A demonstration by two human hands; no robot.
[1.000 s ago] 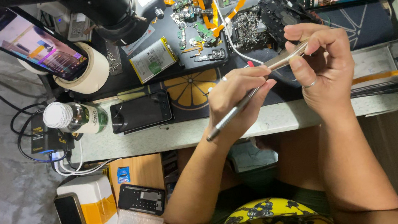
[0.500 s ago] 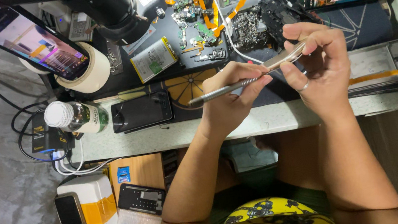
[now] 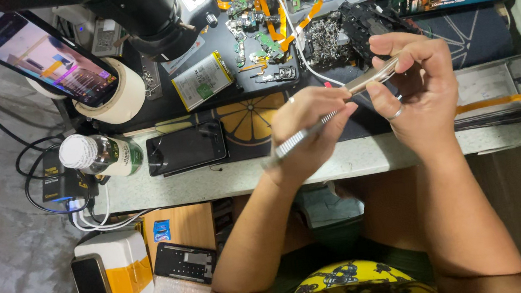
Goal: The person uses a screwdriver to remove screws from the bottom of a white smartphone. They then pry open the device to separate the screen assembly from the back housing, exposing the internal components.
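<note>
Tweezers: slim silver metal tweezers (image 3: 302, 136), gripped by left hand (image 3: 308, 130), long axis slanting, tip pointing far-right.
Part: thin silvery strip (image 3: 371, 77), pinched in right hand (image 3: 423, 96) above worktop (image 3: 212, 182).

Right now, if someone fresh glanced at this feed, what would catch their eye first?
Probably the two hands at centre: the left hand holds metal tweezers whose tip meets a thin silvery part pinched in the right hand. Next, the lit phone propped on a tape roll at top left, and the tangle of orange flex cables and green boards at top centre.
</note>
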